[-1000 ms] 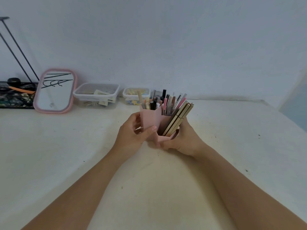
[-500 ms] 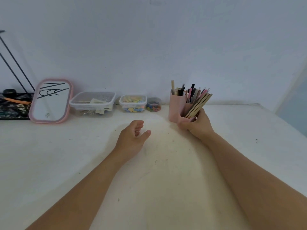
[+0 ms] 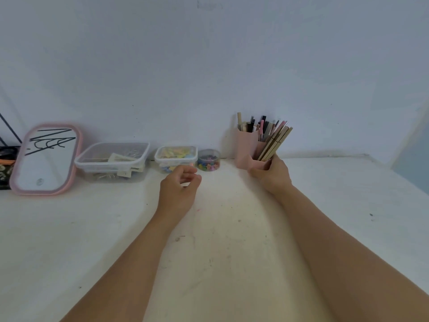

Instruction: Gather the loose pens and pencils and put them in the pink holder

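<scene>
The pink holder (image 3: 247, 147) stands upright on the white table near the wall, right of centre. It is full of pens and pencils (image 3: 267, 132), several tan ones leaning right. My right hand (image 3: 272, 174) grips the holder's low front compartment from the right. My left hand (image 3: 180, 189) hovers over the table left of the holder, apart from it, fingers loosely curled and holding nothing.
Along the wall stand a small round jar of coloured bits (image 3: 208, 159), a small clear box of coloured clips (image 3: 176, 156), a larger clear lidded box (image 3: 112, 159) and a pink-framed mirror (image 3: 45, 159). A dark tray (image 3: 5, 168) sits at the far left edge.
The holder went from in front of me, held by both hands, to the back near the wall. My left hand let go and stayed behind; my right hand still holds it.
</scene>
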`<action>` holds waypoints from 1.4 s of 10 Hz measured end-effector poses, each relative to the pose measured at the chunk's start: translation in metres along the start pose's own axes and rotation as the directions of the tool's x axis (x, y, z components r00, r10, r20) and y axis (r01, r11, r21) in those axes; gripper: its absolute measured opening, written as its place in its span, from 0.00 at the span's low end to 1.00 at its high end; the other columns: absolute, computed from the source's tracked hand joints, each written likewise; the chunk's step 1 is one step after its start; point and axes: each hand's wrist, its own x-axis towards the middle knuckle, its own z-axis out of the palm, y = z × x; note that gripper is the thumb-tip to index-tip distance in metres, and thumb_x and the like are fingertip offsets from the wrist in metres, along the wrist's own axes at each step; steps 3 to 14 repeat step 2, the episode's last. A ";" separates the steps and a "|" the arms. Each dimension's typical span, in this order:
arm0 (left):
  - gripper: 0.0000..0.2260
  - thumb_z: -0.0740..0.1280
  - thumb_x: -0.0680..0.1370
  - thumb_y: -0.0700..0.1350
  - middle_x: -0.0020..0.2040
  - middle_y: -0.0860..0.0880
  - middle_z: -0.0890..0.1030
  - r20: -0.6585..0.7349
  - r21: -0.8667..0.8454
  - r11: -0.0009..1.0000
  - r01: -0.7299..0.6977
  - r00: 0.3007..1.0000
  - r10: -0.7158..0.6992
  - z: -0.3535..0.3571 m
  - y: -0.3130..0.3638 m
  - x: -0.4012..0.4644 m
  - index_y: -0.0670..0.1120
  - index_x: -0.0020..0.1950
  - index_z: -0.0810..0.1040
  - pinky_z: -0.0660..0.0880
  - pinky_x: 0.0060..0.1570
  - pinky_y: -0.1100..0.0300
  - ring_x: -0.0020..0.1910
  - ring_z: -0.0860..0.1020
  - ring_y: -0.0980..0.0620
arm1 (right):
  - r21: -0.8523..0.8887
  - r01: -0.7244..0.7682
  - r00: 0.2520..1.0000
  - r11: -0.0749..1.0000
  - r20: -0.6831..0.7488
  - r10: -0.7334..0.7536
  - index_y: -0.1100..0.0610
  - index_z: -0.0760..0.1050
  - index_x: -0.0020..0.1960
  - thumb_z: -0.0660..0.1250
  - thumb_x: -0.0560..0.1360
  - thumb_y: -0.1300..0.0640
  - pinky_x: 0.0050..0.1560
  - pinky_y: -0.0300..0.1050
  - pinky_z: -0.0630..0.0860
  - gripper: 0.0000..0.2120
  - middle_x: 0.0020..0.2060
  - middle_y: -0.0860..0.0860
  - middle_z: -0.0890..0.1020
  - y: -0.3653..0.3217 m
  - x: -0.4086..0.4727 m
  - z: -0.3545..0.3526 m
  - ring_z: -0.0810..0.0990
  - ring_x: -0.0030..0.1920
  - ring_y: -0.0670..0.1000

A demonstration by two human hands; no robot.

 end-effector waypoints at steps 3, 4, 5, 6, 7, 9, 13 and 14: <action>0.09 0.73 0.76 0.41 0.42 0.55 0.82 -0.198 -0.121 0.984 -0.130 0.975 0.104 -0.015 0.003 0.013 0.56 0.46 0.79 0.75 0.44 0.63 0.40 0.79 0.63 | 0.047 -0.007 0.978 0.999 -0.206 0.017 0.55 0.69 0.57 0.84 0.54 0.39 0.49 0.49 0.80 0.41 0.54 0.52 0.78 0.003 0.003 0.006 0.79 0.53 0.53; 0.09 0.73 0.76 0.41 0.42 0.55 0.82 -0.198 -0.121 0.984 -0.130 0.975 0.104 -0.015 0.003 0.013 0.56 0.46 0.79 0.75 0.44 0.63 0.40 0.79 0.63 | 0.047 -0.007 0.978 0.999 -0.206 0.017 0.55 0.69 0.57 0.84 0.54 0.39 0.49 0.49 0.80 0.41 0.54 0.52 0.78 0.003 0.003 0.006 0.79 0.53 0.53; 0.09 0.73 0.76 0.41 0.42 0.55 0.82 -0.198 -0.121 0.984 -0.130 0.975 0.104 -0.015 0.003 0.013 0.56 0.46 0.79 0.75 0.44 0.63 0.40 0.79 0.63 | 0.047 -0.007 0.978 0.999 -0.206 0.017 0.55 0.69 0.57 0.84 0.54 0.39 0.49 0.49 0.80 0.41 0.54 0.52 0.78 0.003 0.003 0.006 0.79 0.53 0.53; 0.09 0.73 0.76 0.41 0.42 0.55 0.82 -0.198 -0.121 0.984 -0.130 0.975 0.104 -0.015 0.003 0.013 0.56 0.46 0.79 0.75 0.44 0.63 0.40 0.79 0.63 | 0.047 -0.007 0.978 0.999 -0.206 0.017 0.55 0.69 0.57 0.84 0.54 0.39 0.49 0.49 0.80 0.41 0.54 0.52 0.78 0.003 0.003 0.006 0.79 0.53 0.53; 0.09 0.73 0.76 0.41 0.42 0.55 0.82 -0.198 -0.121 0.984 -0.130 0.975 0.104 -0.015 0.003 0.013 0.56 0.46 0.79 0.75 0.44 0.63 0.40 0.79 0.63 | 0.047 -0.007 0.978 0.999 -0.206 0.017 0.55 0.69 0.57 0.84 0.54 0.39 0.49 0.49 0.80 0.41 0.54 0.52 0.78 0.003 0.003 0.006 0.79 0.53 0.53; 0.09 0.73 0.76 0.41 0.42 0.55 0.82 -0.198 -0.121 0.984 -0.130 0.975 0.104 -0.015 0.003 0.013 0.56 0.46 0.79 0.75 0.44 0.63 0.40 0.79 0.63 | 0.047 -0.007 0.978 0.999 -0.206 0.017 0.55 0.69 0.57 0.84 0.54 0.39 0.49 0.49 0.80 0.41 0.54 0.52 0.78 0.003 0.003 0.006 0.79 0.53 0.53; 0.09 0.73 0.76 0.41 0.42 0.55 0.82 -0.198 -0.121 0.984 -0.130 0.975 0.104 -0.015 0.003 0.013 0.56 0.46 0.79 0.75 0.44 0.63 0.40 0.79 0.63 | 0.047 -0.007 0.978 0.999 -0.206 0.017 0.55 0.69 0.57 0.84 0.54 0.39 0.49 0.49 0.80 0.41 0.54 0.52 0.78 0.003 0.003 0.006 0.79 0.53 0.53; 0.09 0.73 0.76 0.41 0.42 0.55 0.82 -0.198 -0.121 0.984 -0.130 0.975 0.104 -0.015 0.003 0.013 0.56 0.46 0.79 0.75 0.44 0.63 0.40 0.79 0.63 | 0.047 -0.007 0.978 0.999 -0.206 0.017 0.55 0.69 0.57 0.84 0.54 0.39 0.49 0.49 0.80 0.41 0.54 0.52 0.78 0.003 0.003 0.006 0.79 0.53 0.53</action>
